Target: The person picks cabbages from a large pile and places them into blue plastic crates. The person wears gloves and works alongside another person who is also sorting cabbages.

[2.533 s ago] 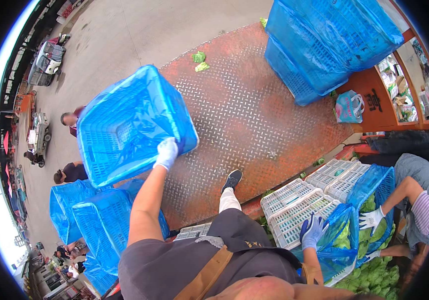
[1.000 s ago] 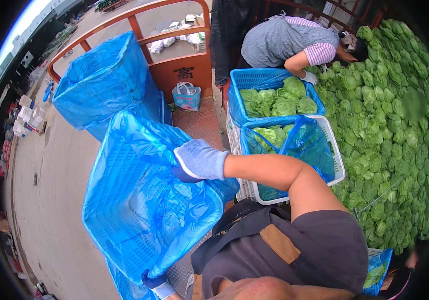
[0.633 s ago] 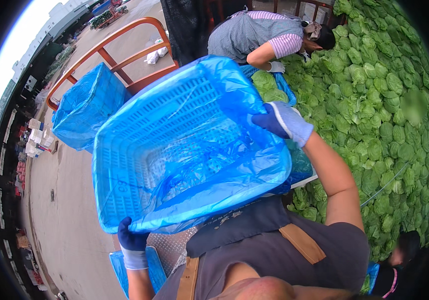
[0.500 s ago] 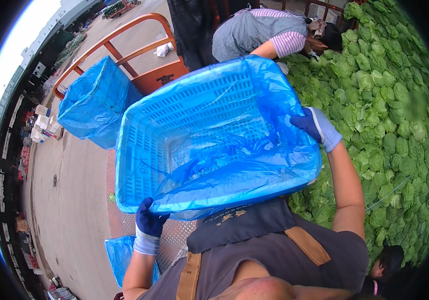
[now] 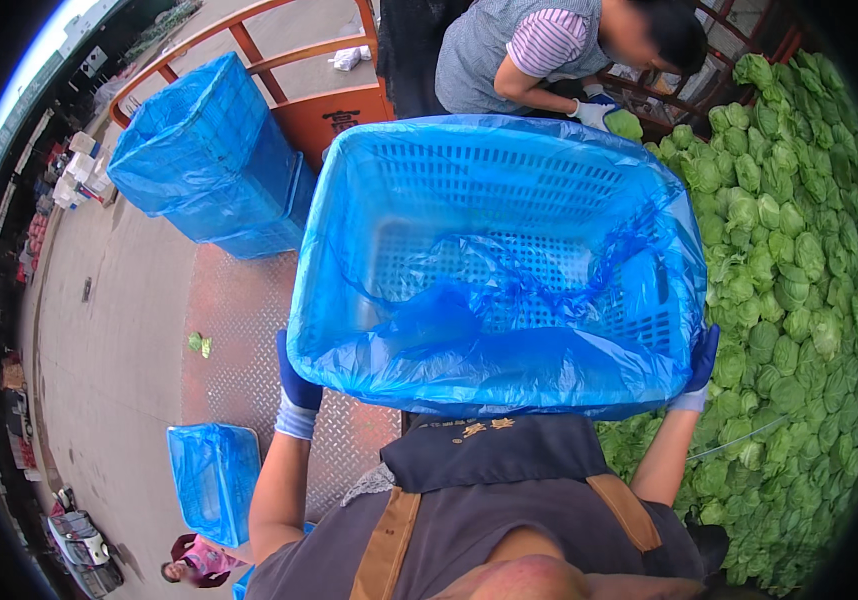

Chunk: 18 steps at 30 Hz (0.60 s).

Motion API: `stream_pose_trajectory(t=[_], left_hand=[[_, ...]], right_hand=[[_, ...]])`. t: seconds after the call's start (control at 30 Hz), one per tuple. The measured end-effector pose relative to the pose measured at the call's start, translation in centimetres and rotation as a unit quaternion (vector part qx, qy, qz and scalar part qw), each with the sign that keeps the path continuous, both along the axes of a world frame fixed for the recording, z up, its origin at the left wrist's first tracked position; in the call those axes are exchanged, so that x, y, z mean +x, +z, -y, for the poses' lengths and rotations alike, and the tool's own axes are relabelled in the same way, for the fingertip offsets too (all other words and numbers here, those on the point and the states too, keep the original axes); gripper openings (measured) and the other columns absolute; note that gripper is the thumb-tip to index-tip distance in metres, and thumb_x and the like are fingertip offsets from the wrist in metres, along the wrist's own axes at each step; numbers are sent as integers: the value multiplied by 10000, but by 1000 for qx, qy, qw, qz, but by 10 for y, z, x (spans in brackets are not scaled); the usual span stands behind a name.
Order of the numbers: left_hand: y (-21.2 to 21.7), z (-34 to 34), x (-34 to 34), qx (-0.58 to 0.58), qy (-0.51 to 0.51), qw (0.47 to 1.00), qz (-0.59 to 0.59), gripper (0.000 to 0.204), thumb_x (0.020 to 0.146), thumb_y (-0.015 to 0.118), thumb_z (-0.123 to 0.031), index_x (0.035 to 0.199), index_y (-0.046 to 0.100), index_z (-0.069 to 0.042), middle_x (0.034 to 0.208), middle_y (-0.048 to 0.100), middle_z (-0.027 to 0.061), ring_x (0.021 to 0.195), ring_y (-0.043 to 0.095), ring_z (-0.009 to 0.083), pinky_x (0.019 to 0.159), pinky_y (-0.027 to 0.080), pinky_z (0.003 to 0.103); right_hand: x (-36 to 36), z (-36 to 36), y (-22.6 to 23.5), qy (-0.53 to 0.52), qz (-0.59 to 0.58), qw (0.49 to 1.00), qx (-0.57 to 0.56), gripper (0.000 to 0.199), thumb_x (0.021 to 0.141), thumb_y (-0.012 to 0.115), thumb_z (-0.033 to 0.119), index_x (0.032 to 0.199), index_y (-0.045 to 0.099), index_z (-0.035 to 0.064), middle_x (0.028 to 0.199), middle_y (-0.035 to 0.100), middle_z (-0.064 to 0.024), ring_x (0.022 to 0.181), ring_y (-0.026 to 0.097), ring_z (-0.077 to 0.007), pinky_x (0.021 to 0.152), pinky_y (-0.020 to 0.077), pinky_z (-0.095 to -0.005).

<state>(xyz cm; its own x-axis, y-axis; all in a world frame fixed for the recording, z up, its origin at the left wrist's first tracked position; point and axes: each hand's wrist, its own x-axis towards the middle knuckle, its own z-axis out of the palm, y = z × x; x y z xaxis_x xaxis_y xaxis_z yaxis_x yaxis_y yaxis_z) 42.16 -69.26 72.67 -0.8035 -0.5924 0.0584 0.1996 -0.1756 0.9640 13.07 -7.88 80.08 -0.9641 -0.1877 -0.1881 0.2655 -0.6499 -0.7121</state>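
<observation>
A blue plastic crate [image 5: 479, 165] with slotted walls is held in front of my chest, its open top toward me. A thin blue plastic bag [image 5: 529, 375] lines it, crumpled on the bottom and draped over the rim. My left hand [image 5: 299, 378], in a dark blue and pale glove, is closed on the near left corner. My right hand [image 5: 701, 365], gloved alike, grips the near right corner; some of its fingers are hidden behind the crate. Right of the crate lies a big heap of green cabbages [image 5: 784, 290].
Lined blue crates [image 5: 234, 165] are stacked at the far left by an orange railing [image 5: 334, 115]. Another lined crate [image 5: 211, 475] stands at lower left. A co-worker [image 5: 534, 60] bends at the back, a green cabbage piece [image 5: 624, 124] in hand. Patterned metal floor [image 5: 249, 310] lies underfoot.
The crate has shifted right and turned more level. My right hand has moved from its right side to the near right corner, my left to the near left. The co-worker has straightened somewhat.
</observation>
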Motion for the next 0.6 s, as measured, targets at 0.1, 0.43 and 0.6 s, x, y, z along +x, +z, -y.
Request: stream_pose_trajectory(t=[0.1,0.43,0.6], left_hand=[[-115,-1,13,-43,-133,989,54,563,1112,334,-415,1502,412,-16,1478,525,172,1311,538,338,1117,451,506],[-212,5,64,267,148,951,-46,518,1102,426,-320,1530,381,-32,1488,509,173,1309,535,339,1121,454,478],[-118,29,4,228,18,972,-45,535,1095,432,-362,1525,399,-43,1473,527,166,1307,540,331,1121,450,475]], right_hand=[[15,-30,-37,-171,-19,968,184,631,1081,406,481,1524,413,32,1414,580,-168,1266,576,-312,1089,450,-444],[60,26,-195,-11,191,927,324,641,1074,430,473,1522,410,16,1418,581,-172,1264,577,-307,1102,435,-429],[34,16,-190,25,167,938,302,630,1074,448,451,1518,415,6,1418,582,-169,1264,576,-295,1108,429,-417]])
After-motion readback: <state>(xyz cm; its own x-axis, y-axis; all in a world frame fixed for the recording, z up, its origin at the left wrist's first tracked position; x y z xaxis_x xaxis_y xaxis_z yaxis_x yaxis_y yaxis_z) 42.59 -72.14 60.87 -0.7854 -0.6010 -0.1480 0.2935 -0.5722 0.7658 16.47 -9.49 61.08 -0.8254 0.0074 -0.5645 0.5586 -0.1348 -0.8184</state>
